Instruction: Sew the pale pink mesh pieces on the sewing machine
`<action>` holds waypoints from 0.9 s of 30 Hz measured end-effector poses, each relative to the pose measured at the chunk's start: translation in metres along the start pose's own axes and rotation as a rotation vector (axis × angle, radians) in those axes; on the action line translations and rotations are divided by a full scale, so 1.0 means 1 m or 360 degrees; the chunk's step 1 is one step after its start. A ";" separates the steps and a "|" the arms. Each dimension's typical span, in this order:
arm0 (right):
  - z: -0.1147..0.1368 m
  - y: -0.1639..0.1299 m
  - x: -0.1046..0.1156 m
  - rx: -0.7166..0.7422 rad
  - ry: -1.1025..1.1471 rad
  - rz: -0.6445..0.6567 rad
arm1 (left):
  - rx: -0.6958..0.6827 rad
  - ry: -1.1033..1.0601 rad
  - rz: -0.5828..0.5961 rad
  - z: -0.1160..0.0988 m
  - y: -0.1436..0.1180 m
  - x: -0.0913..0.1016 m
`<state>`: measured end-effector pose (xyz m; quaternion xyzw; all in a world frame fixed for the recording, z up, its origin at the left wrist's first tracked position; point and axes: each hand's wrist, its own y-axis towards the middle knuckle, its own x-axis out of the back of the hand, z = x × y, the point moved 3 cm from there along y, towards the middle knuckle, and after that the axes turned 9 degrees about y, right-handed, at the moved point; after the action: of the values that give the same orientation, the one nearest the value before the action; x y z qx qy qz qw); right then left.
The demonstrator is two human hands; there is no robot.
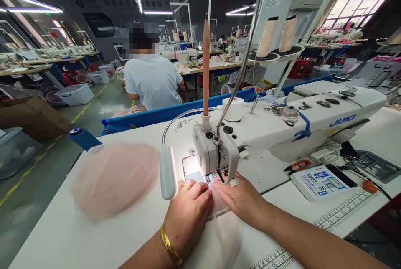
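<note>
A sheer pale-pink mesh fabric piece (223, 223) lies flat on the white sewing table (62, 235), under the white Juki sewing machine (282, 127). The left hand (188, 214) and right hand (242, 198) press it with flattened fingers, nothing pinched. It looks feather-light, limp and slippery; best held by flat pressure near the seam.
</note>
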<state>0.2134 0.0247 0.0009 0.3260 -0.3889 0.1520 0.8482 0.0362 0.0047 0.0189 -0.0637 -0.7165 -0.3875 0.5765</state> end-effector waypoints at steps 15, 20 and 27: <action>0.005 0.008 0.003 -0.0013 -0.0091 -0.0034 | 0.0047 0.0067 0.0018 0.003 -0.001 0.000; 0.005 0.006 0.003 0.0005 -0.0151 -0.0062 | 0.0064 0.0089 0.0060 0.003 -0.002 -0.002; 0.004 0.001 0.005 -0.0015 -0.0097 0.0067 | 0.0078 0.0001 0.0195 0.003 -0.002 0.007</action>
<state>0.2135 0.0224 0.0068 0.3183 -0.4222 0.1580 0.8340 0.0303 0.0023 0.0242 -0.0930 -0.7204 -0.3339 0.6008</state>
